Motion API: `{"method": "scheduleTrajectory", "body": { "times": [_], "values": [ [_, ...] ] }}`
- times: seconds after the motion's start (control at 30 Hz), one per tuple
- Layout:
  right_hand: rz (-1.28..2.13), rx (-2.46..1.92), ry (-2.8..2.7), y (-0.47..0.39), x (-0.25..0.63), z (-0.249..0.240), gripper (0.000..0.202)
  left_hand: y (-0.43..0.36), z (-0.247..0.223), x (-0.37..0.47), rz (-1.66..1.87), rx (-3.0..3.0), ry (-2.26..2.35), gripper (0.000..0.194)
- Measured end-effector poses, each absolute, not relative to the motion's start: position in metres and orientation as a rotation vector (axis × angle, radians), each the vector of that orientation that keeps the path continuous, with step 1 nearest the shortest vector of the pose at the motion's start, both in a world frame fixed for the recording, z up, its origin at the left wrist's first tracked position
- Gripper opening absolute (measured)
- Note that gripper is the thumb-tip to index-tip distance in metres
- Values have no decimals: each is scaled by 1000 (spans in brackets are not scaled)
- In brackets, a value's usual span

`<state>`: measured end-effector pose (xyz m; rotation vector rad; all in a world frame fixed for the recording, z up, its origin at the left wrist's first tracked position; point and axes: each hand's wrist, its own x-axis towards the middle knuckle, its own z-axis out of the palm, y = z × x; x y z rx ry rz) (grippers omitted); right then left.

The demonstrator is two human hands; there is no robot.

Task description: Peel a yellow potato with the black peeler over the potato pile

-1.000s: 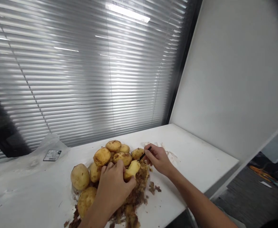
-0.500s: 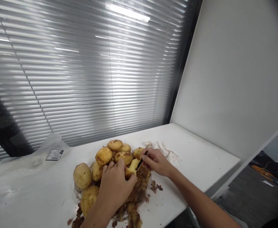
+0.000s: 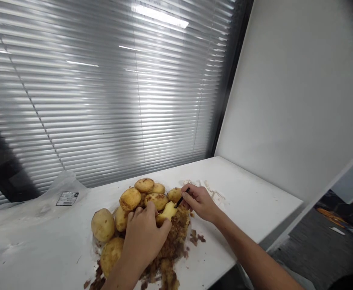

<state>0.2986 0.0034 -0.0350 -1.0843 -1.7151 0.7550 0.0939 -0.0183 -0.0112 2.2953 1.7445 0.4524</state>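
A pale yellow, partly peeled potato (image 3: 167, 212) is held in my left hand (image 3: 146, 231), whose fingers and thumb curl round its left side. My right hand (image 3: 200, 202) grips a thin black tool (image 3: 182, 197), its tip at the upper right of the peeled surface. Several brownish-yellow potatoes (image 3: 130, 199) are heaped behind and to the left of my left hand. Under and beside the held potato lies a mound of brown peelings (image 3: 176, 237), with loose scraps (image 3: 197, 237) to its right.
A crumpled clear plastic bag with a label (image 3: 67, 198) lies at the back left of the white table (image 3: 254, 197). Thin white plastic wrapping (image 3: 214, 192) is behind my right hand. Window blinds stand behind, a pale panel at the right.
The tip of the black tool has moved up and away along the potato, with my right hand turned slightly. My left hand still holds the potato. The whole view has shifted slightly.
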Motion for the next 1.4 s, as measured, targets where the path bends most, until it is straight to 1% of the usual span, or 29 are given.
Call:
{"method": "scheduleTrajectory", "body": {
  "times": [0.1, 0.23, 0.3, 0.4, 0.47, 0.6, 0.77, 0.9, 1.07, 1.2, 1.33, 1.4],
  "values": [
    [902, -1027, -1712, 4, 299, -37, 19, -18, -12, 94, 469, 2301, 1752, 15],
    [796, -1071, -1695, 6, 301, -40, 15, -17, -13, 95, 465, 2312, 1759, 15],
    [788, -1074, -1663, 7, 301, -41, 17, -18, -13, 95, 460, 2312, 1761, 14],
    [960, -1007, -1662, 6, 300, -41, 22, -18, -12, 95, 457, 2319, 1764, 14],
    [1015, -984, -1658, 6, 299, -40, 24, -19, -12, 94, 452, 2319, 1767, 14],
    [907, -1029, -1590, 7, 298, -39, 27, -18, -12, 94, 466, 2322, 1760, 13],
    [1039, -995, -1620, 8, 296, -39, 31, -17, -14, 95, 483, 2333, 1751, 13],
    [875, -1047, -1586, 9, 297, -39, 30, -18, -13, 95, 497, 2319, 1751, 13],
    [1020, -995, -1637, 8, 296, -37, 30, -20, -11, 94, 476, 2302, 1752, 14],
    [820, -1064, -1617, 9, 298, -41, 28, -20, -14, 94, 515, 2300, 1751, 14],
    [969, -1007, -1623, 11, 300, -45, 30, -19, -17, 94, 531, 2297, 1750, 13],
    [929, -1029, -1667, 11, 300, -46, 29, -19, -17, 94, 536, 2304, 1754, 13]
  ]
}}
